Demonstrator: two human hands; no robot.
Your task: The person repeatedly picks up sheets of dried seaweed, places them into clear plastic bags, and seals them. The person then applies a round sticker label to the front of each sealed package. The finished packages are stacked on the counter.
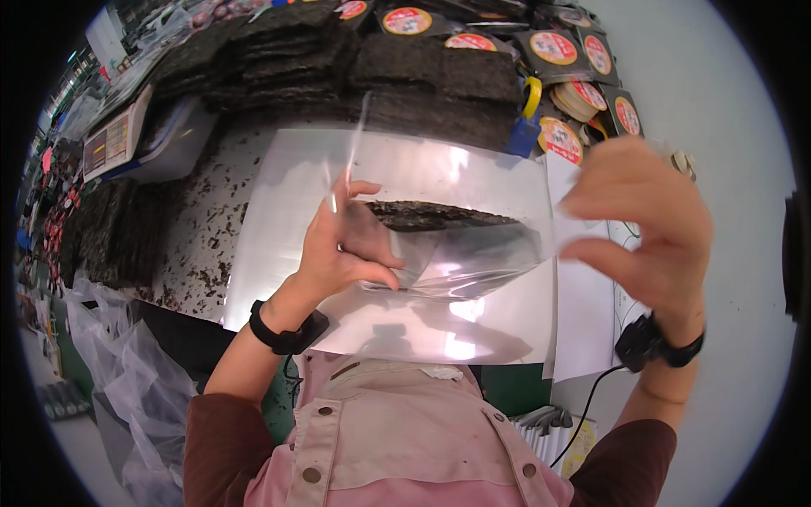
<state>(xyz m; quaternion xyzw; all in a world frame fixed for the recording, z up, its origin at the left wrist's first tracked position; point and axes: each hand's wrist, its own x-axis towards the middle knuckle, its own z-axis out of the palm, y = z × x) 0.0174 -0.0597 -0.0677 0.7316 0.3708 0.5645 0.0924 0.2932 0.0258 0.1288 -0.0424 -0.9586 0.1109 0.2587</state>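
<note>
A clear plastic bag [469,260] with dark dried seaweed sheets [437,217] in it lies over a shiny metal sheet [279,253]. My left hand [355,247] is at the bag's open left end, its fingers spread around the plastic and partly behind it. A clear flap rises above that hand. My right hand [646,222] is raised to the right of the bag, blurred, with thumb and fingers apart; whether a thin piece of film lies between them is unclear.
Stacks of seaweed sheets [285,57] line the back, beside a blue tape dispenser [526,133] and packs with round labels [553,49]. A plastic bin [177,142] and another seaweed stack [114,234] stand left. Plastic bags [139,393] hang lower left; white paper [580,304] lies right.
</note>
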